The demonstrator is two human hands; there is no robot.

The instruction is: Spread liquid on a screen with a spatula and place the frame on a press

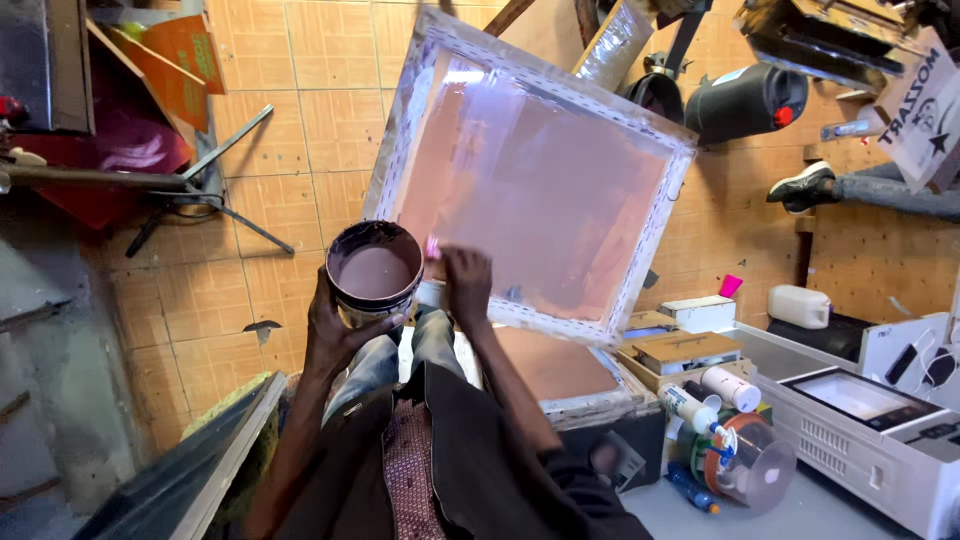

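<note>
Holding a round tin [375, 272] of thick pinkish-brown paste, the person's left hand [335, 325] wraps it from below, fingers closed around its wall so the open top faces the camera. The tin sits just left of the big printing screen [535, 175], touching nothing but the hand. The right hand [466, 285] rests against the lower left edge of that screen, fingers pinched shut on a small pink tool [433, 246], too small to identify.

To my eye the tin looks fairly heavy and full nearly to the brim, so it should stay level; its wall is probably slick with smears, and a grip low around the body seems safest. The screen looks light but awkward: a stiff pale frame with a taut, thin mesh that would tear or dent easily, best taken by the frame, never by the coated middle.

Right of the screen, on the grey bench [800, 500], stand a white box [698, 312], a white jug [799, 305], a pale tube-shaped container [728, 387] and a clear spool case [748, 460]. Above and right of the screen leans a cardboard sign [920, 115] with dark lettering and a star. Far left of the screen, an orange board [185, 65] leans against the tiled floor.
</note>
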